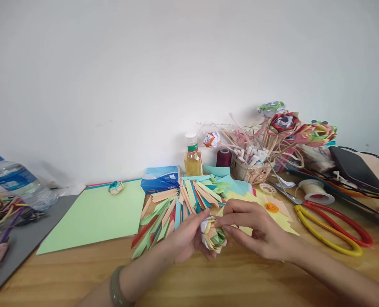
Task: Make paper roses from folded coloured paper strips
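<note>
A folded paper flower [212, 239] in white, yellow, peach and green sits in my left hand [191, 238], above the front of the table. The left fingers wrap round its side and underside. My right hand [258, 228] reaches in from the right, its thumb and forefinger pinched at the flower's upper right petals. Whether those fingertips grip a petal or only touch it is hard to make out. Behind my hands lie many folded paper strips [164, 215] in green, peach, red and blue.
A light green sheet [93, 221] bearing a small paper flower [115, 187] lies left. Behind stand a tissue pack [160, 180], a glass bottle [193, 160] and a basket [253, 170] of paper flowers. Scissors [333, 228] and a wire spool [315, 192] lie right; a water bottle [20, 181] leans far left.
</note>
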